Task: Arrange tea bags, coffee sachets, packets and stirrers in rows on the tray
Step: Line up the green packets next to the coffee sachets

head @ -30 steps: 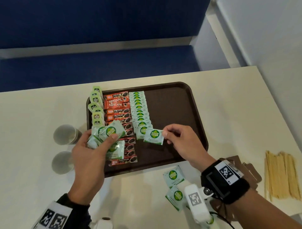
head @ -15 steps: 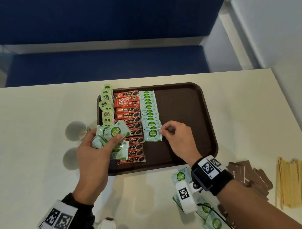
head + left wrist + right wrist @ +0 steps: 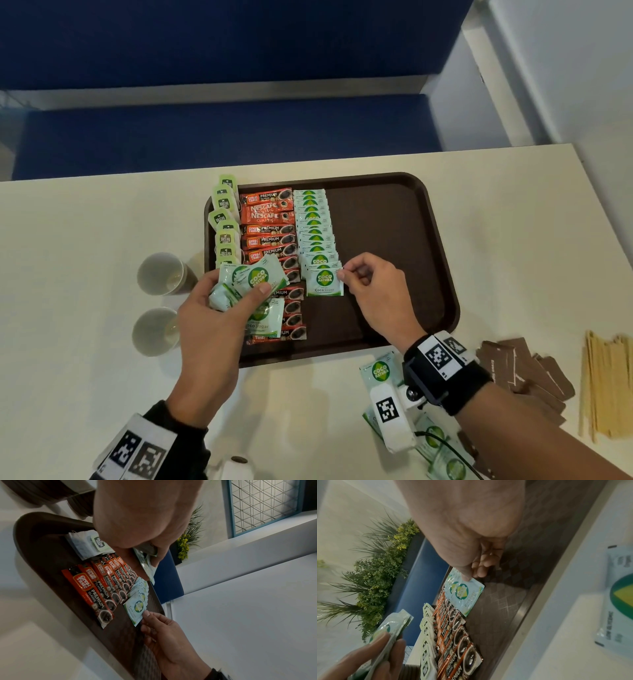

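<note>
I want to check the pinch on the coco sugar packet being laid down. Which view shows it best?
Right wrist: thumb and fingertips of the right hand pinch the coco sugar packet corner, close up. Head view shows it smaller; left wrist view shows it edge-on, dim.

The bare right hand (image 3: 373, 294) ends in a broad black wrist strap (image 3: 455, 383) at the lower right of the head view, topped by white square-code tags (image 3: 442, 354). A white camera block (image 3: 390, 416) with its own code tag and a thin black cable (image 3: 442, 445) hangs under it. The left hand (image 3: 212, 322) meets a black sleeve cuff (image 3: 185, 435) wrapped in a white coded band (image 3: 137, 452) at the lower left.
</note>
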A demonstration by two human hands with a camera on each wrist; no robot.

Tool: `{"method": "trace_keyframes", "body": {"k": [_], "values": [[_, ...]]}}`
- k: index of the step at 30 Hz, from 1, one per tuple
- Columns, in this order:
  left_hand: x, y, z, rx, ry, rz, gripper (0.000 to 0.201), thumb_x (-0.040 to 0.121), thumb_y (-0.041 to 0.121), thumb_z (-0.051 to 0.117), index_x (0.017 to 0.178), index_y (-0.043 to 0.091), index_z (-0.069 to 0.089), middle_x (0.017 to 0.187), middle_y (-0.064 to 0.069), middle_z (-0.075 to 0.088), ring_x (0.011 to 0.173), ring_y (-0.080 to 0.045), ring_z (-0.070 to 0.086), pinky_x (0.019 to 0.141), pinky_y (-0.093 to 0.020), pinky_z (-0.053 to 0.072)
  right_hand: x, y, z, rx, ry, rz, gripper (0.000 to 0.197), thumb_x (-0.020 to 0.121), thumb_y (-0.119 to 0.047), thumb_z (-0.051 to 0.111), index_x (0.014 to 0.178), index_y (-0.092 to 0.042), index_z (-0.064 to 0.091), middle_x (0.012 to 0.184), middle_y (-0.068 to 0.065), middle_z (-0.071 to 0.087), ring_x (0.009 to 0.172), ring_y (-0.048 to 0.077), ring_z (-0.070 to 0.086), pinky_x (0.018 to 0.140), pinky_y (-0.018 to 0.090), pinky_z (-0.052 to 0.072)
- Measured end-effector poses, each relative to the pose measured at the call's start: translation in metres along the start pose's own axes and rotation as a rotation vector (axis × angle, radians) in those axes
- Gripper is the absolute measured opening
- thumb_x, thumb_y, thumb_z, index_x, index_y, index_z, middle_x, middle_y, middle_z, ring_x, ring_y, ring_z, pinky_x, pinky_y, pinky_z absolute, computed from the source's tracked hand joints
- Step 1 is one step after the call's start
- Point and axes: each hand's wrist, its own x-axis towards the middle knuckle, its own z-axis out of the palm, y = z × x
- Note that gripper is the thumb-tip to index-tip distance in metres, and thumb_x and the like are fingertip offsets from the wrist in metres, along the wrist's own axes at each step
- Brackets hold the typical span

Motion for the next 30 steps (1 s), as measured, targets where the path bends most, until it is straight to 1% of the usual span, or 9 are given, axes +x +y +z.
{"method": "trace_keyframes", "body": {"k": [3,10,15,18,20,23,25,28,30], "values": [[0.001,-0.002,0.003,0.008,-0.009,-0.01,0.041,0.084,0.005,0.086,0.12,0.02,0.071,0.109,-0.002,0.084,0.096,-0.027,0.083,0.079,-0.05,0.069,0.0,0.002,-0.001,0.005,0.002,0.009,0.01,0.095,-0.028,0.081,0.089,-0.024,0.075,0.078,-0.005,0.071,0.073,0.011,0.066,0.06,0.017,0.051],[0.01,-0.009,0.018,0.021,-0.047,-0.04,0.042,0.083,0.001,0.088,0.12,0.014,0.072,0.107,-0.005,0.084,0.097,-0.027,0.083,0.084,-0.048,0.067,0.0,0.002,0.0,0.027,0.015,0.019,0.012,0.095,-0.029,0.082,0.087,-0.025,0.074,0.076,-0.003,0.072,0.071,0.015,0.069,0.064,0.024,0.055],[0.012,-0.011,0.025,0.019,-0.052,-0.042,0.044,0.083,0.002,0.089,0.122,0.016,0.073,0.109,-0.003,0.084,0.099,-0.025,0.082,0.089,-0.049,0.065,-0.003,0.001,-0.001,0.066,0.015,0.039,0.013,0.094,-0.027,0.082,0.088,-0.023,0.071,0.076,0.0,0.073,0.067,0.013,0.071,0.059,0.019,0.055],[0.012,-0.013,0.025,0.014,-0.053,-0.05,0.045,0.083,0.002,0.088,0.123,0.015,0.072,0.11,-0.004,0.084,0.1,-0.027,0.082,0.092,-0.051,0.064,-0.004,0.001,-0.001,0.082,0.005,0.055,0.014,0.095,-0.027,0.082,0.09,-0.023,0.07,0.077,-0.001,0.073,0.068,0.012,0.073,0.058,0.025,0.061],[0.012,-0.014,0.025,0.012,-0.053,-0.054,0.045,0.083,0.001,0.088,0.122,0.016,0.073,0.11,-0.004,0.084,0.101,-0.026,0.082,0.093,-0.051,0.064,-0.006,0.001,-0.001,0.108,-0.002,0.061,0.014,0.095,-0.027,0.082,0.091,-0.022,0.07,0.08,0.001,0.074,0.071,0.015,0.074,0.055,0.027,0.062],[0.011,-0.014,0.024,0.007,-0.051,-0.061,0.046,0.083,0.001,0.088,0.122,0.018,0.072,0.11,-0.002,0.084,0.1,-0.025,0.082,0.092,-0.049,0.064,-0.006,0.001,-0.002,0.144,-0.004,0.071,0.014,0.095,-0.026,0.082,0.092,-0.019,0.069,0.082,0.006,0.074,0.074,0.021,0.075,0.053,0.022,0.059],[0.011,-0.015,0.024,0.001,-0.057,-0.064,0.046,0.083,0.002,0.088,0.123,0.018,0.072,0.11,-0.002,0.084,0.1,-0.025,0.082,0.09,-0.048,0.064,-0.007,0.001,-0.003,0.147,0.011,0.072,0.015,0.095,-0.027,0.082,0.092,-0.02,0.069,0.083,0.005,0.074,0.074,0.02,0.074,0.055,0.022,0.06],[0.01,-0.014,0.025,-0.016,-0.071,-0.074,0.046,0.083,0.0,0.087,0.123,0.016,0.072,0.11,-0.004,0.084,0.102,-0.026,0.082,0.088,-0.046,0.065,-0.011,-0.005,-0.009,0.112,0.105,0.012,0.014,0.095,-0.031,0.081,0.093,-0.022,0.07,0.083,-0.003,0.072,0.077,0.01,0.068,0.065,0.019,0.057],[0.011,-0.013,0.027,-0.014,-0.1,-0.08,0.047,0.081,-0.001,0.088,0.123,0.014,0.072,0.111,-0.005,0.084,0.103,-0.026,0.082,0.088,-0.045,0.065,-0.015,-0.017,-0.014,0.204,0.058,-0.031,0.014,0.095,-0.036,0.08,0.098,-0.025,0.072,0.087,-0.005,0.073,0.081,0.011,0.068,0.07,0.025,0.058]]}}
